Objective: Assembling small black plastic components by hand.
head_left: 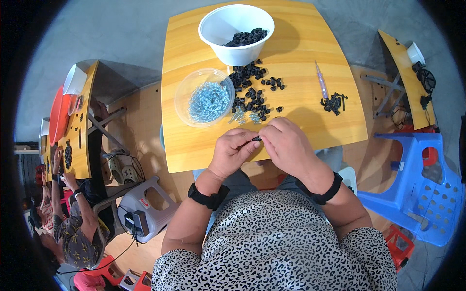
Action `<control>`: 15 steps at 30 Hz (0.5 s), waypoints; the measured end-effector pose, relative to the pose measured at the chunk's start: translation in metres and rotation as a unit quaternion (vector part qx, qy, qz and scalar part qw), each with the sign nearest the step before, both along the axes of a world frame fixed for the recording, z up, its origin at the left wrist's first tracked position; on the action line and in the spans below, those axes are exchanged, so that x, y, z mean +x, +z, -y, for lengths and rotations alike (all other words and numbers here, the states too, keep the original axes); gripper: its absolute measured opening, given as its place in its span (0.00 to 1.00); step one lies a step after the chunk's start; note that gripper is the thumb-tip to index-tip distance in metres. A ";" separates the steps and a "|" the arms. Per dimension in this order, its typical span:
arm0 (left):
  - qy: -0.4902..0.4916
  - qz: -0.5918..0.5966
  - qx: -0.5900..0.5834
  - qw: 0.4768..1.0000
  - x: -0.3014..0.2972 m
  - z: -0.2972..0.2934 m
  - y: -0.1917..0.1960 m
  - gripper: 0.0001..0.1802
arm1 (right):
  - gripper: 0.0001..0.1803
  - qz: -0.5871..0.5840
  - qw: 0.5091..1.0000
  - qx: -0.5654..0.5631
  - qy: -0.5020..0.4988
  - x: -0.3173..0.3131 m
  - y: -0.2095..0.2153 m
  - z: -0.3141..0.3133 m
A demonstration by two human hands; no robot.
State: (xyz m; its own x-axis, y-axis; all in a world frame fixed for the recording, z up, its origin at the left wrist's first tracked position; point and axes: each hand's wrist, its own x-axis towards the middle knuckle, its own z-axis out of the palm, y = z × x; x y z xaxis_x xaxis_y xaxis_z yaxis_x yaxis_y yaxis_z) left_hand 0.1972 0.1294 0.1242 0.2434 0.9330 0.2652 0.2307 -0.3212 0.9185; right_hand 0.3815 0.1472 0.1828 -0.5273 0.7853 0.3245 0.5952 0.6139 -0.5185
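At the near edge of the wooden table, my left hand (234, 152) and my right hand (286, 146) meet fingertip to fingertip. Both pinch a small black plastic piece (257, 138), mostly covered by the fingers. Just beyond lie loose black plastic pieces (252, 99), with a few shiny springs (238, 115) beside them. A round clear tub (180, 104) left of these is filled with more small silvery springs (208, 103). Behind stands a white bowl (213, 43) part-filled with black pieces (247, 37).
A pointed tool with a pale purple handle (322, 83) lies on the table's right, above a heap of thin black parts (332, 104). A blue plastic stool (412, 186) stands right. At left, a co-worker (80, 233) sits at another table (83, 145).
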 end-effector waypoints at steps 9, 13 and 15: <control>0.005 0.028 -0.005 1.000 -0.003 0.001 0.000 0.09 | 0.03 -0.157 0.962 -0.215 -0.060 -0.003 -0.007 0.000; 0.007 0.041 -0.012 0.999 -0.003 0.001 0.001 0.09 | 0.03 -0.178 0.958 -0.214 -0.067 -0.004 -0.008 0.000; 0.005 0.041 -0.012 0.999 -0.003 0.001 0.000 0.09 | 0.03 -0.175 0.961 -0.207 -0.063 -0.004 -0.011 -0.001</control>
State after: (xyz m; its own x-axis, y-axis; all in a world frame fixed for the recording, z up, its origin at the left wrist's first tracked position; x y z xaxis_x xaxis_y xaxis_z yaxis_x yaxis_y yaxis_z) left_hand 0.1937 0.1281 0.1246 0.2118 0.9420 0.2604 0.1583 -0.2959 0.9420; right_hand 0.3778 0.1485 0.1721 -0.3348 0.9356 0.1118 0.3957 0.2473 -0.8844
